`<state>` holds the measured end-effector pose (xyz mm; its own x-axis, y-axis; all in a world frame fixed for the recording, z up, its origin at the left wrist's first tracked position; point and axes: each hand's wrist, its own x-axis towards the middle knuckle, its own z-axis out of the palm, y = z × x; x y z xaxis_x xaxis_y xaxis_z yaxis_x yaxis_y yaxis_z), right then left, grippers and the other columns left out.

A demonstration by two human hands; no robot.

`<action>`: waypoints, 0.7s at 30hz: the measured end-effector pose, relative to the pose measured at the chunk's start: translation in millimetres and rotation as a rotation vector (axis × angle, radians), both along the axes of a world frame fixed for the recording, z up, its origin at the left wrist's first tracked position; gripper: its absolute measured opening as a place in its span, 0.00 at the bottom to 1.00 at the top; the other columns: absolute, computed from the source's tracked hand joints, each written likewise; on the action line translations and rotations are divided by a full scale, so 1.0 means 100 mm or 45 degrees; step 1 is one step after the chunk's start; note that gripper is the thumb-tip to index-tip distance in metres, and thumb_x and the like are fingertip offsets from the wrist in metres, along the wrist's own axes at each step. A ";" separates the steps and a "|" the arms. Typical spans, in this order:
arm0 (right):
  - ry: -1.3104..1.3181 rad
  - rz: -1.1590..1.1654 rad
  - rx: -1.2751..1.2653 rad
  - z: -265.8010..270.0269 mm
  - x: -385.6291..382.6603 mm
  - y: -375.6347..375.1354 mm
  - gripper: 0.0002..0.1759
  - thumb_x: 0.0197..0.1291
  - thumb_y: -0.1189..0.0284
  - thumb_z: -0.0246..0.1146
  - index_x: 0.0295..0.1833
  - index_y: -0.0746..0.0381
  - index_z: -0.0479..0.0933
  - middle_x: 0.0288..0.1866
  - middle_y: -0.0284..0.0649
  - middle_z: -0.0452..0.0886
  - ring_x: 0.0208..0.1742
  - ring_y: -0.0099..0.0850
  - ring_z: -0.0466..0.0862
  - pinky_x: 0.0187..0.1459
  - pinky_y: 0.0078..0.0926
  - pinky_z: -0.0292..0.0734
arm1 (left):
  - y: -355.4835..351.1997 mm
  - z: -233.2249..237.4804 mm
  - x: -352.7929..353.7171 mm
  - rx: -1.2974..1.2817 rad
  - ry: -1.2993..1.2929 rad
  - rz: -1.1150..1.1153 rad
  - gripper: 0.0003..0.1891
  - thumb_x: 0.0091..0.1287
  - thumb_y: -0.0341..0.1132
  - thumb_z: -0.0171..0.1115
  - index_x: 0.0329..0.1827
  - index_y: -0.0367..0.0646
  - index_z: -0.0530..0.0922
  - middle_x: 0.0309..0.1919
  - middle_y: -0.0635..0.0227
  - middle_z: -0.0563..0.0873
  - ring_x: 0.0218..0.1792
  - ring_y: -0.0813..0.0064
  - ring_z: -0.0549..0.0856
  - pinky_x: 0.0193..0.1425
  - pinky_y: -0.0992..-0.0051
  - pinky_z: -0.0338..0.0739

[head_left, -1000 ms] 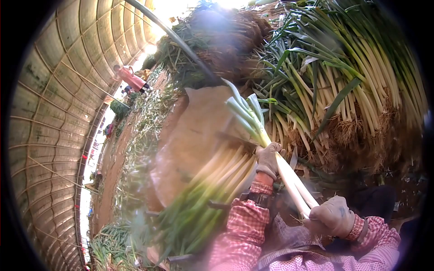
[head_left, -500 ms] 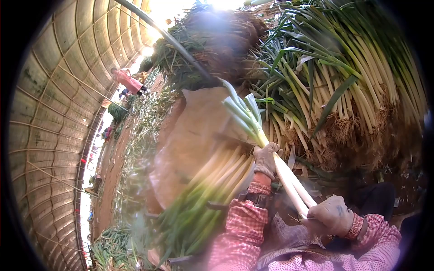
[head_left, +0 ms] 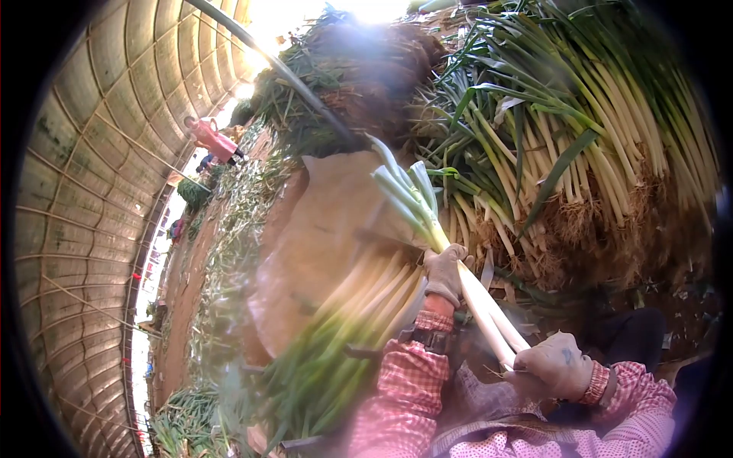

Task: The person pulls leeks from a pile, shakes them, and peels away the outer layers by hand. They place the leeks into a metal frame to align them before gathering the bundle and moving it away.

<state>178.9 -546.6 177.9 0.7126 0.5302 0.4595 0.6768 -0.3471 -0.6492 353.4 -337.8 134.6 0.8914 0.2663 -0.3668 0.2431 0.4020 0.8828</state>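
Two long leeks (head_left: 482, 305) lie slantwise between my gloved hands, green tops toward the upper left and white ends toward the lower right. My left hand (head_left: 444, 272) is wrapped round them just below the green leaves. Near their root ends, my right hand (head_left: 556, 368) is closed on the stalks. To the left of my left forearm lies a row of trimmed leeks (head_left: 366, 298), their green leaves pointing down and left. A pale sheet (head_left: 313, 229) is spread beyond that row.
A large heap of leeks with roots (head_left: 603, 153) fills the upper right. Another leafy pile (head_left: 336, 84) stands at the top. A metal pole (head_left: 282, 70) slants across the upper middle. Far left, a person in pink (head_left: 214, 140) stands near the curved wall (head_left: 84, 198).
The view has shifted slightly. Both hands keep their hold on the leeks, with little visible movement.
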 end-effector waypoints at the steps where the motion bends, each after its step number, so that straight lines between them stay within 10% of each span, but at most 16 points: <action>1: 0.016 0.005 -0.013 0.02 0.00 0.00 0.13 0.58 0.60 0.72 0.35 0.55 0.77 0.19 0.40 0.79 0.18 0.41 0.80 0.20 0.36 0.73 | 0.01 -0.03 0.01 0.006 -0.010 0.000 0.10 0.62 0.22 0.59 0.44 0.34 0.69 0.35 0.61 0.79 0.33 0.69 0.83 0.39 0.70 0.87; 6: 0.058 0.042 -0.048 0.07 0.01 -0.05 0.10 0.59 0.63 0.68 0.34 0.56 0.77 0.18 0.42 0.76 0.19 0.43 0.79 0.21 0.40 0.72 | 0.34 -0.50 0.25 0.105 0.050 -0.363 0.20 0.56 0.27 0.63 0.52 0.30 0.71 0.37 0.55 0.85 0.30 0.63 0.85 0.39 0.63 0.85; 12: 0.049 -0.009 -0.057 0.06 -0.06 -0.17 0.10 0.61 0.62 0.68 0.34 0.55 0.78 0.19 0.41 0.76 0.22 0.43 0.80 0.22 0.37 0.72 | 0.31 -0.20 0.19 0.294 0.170 -0.444 0.31 0.60 0.49 0.60 0.61 0.35 0.71 0.63 0.44 0.73 0.66 0.45 0.72 0.64 0.39 0.70; 15: 0.397 -0.176 0.068 -0.24 -0.20 -0.29 0.15 0.62 0.55 0.67 0.37 0.57 0.82 0.24 0.44 0.81 0.26 0.45 0.83 0.26 0.37 0.76 | 0.48 -0.58 0.29 0.314 0.040 -0.101 0.25 0.55 0.34 0.65 0.54 0.31 0.71 0.44 0.49 0.80 0.41 0.57 0.79 0.41 0.56 0.76; 17: 0.629 -0.361 -0.529 -0.47 -0.03 -0.53 0.26 0.56 0.46 0.69 0.40 0.60 0.84 0.29 0.46 0.84 0.34 0.44 0.86 0.40 0.36 0.80 | 0.54 -0.89 0.50 0.364 -0.075 0.161 0.23 0.52 0.23 0.68 0.50 0.28 0.71 0.31 0.52 0.84 0.24 0.66 0.84 0.26 0.67 0.79; 21: 0.788 -0.379 0.032 -0.39 0.15 -0.22 0.45 0.50 0.54 0.75 0.67 0.69 0.67 0.58 0.51 0.80 0.56 0.35 0.82 0.57 0.31 0.77 | 0.22 -1.18 0.48 0.456 0.157 0.010 0.23 0.49 0.32 0.72 0.48 0.33 0.76 0.35 0.56 0.85 0.33 0.64 0.86 0.36 0.64 0.80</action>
